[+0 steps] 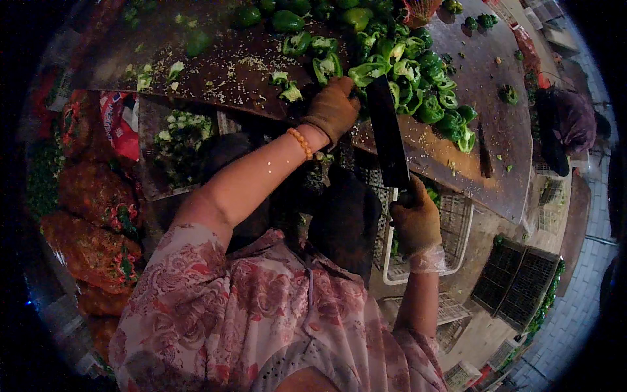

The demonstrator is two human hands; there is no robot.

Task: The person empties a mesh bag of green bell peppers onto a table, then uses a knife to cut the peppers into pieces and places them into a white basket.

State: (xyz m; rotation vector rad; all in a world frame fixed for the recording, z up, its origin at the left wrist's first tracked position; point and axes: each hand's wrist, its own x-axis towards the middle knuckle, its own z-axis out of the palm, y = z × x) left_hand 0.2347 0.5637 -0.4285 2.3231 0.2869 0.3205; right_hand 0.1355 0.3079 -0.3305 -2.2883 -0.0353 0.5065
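My right hand (416, 215), in a brown work glove, grips the handle of a broad dark-bladed cleaver (389, 132). The blade points away from me over the table's near edge, its tip beside cut green peppers (406, 71). My left hand (334, 109), also gloved, has its fingers curled at the lower edge of a halved green pepper (327, 67). Whether those fingers hold it is hidden by the glove. Another opened pepper half (367, 72) lies between the left hand and the blade. Pale pepper cores (291, 92) lie just left of my left hand.
Whole green peppers (288, 21) lie at the back of the brown table (220, 90), which is strewn with seeds. A second knife (484, 149) lies on the right. Below are a crate of cores (183, 134) and a white plastic basket (460, 235). Filled mesh sacks (88, 240) stand left; a person (568, 117) is at right.
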